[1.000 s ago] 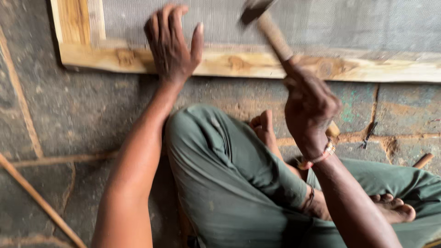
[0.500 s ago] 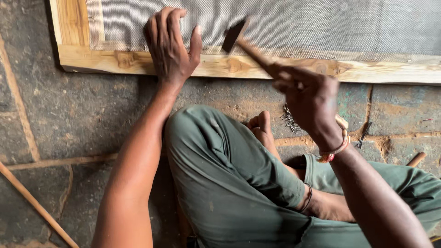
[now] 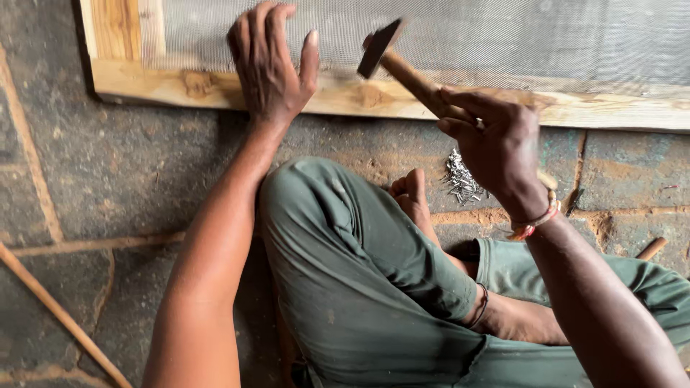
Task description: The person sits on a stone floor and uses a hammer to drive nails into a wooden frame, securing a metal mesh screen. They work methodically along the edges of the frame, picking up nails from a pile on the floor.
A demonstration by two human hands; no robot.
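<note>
A thin stick point(image 3: 57, 309) is seen lying aslant on the stone floor point(image 3: 108, 172) at the far left. The left hand point(image 3: 269, 65) is laid flat, fingers open and spread, over the lower rail of a wooden frame point(image 3: 208, 86), where grey mesh point(image 3: 503, 36) is stretched across it. A bent knee in green trousers point(image 3: 345, 259) is seen below the hand, with a bare foot point(image 3: 413, 197) tucked beside it. A hammer point(image 3: 395, 61) is gripped by its wooden handle in the closed right hand point(image 3: 496, 147), the dark head raised just above the rail, near the left hand's fingertips. A small heap of nails point(image 3: 460, 179) is seen on the floor under the right hand. A thread band point(image 3: 535, 221) is worn at the right wrist.
</note>
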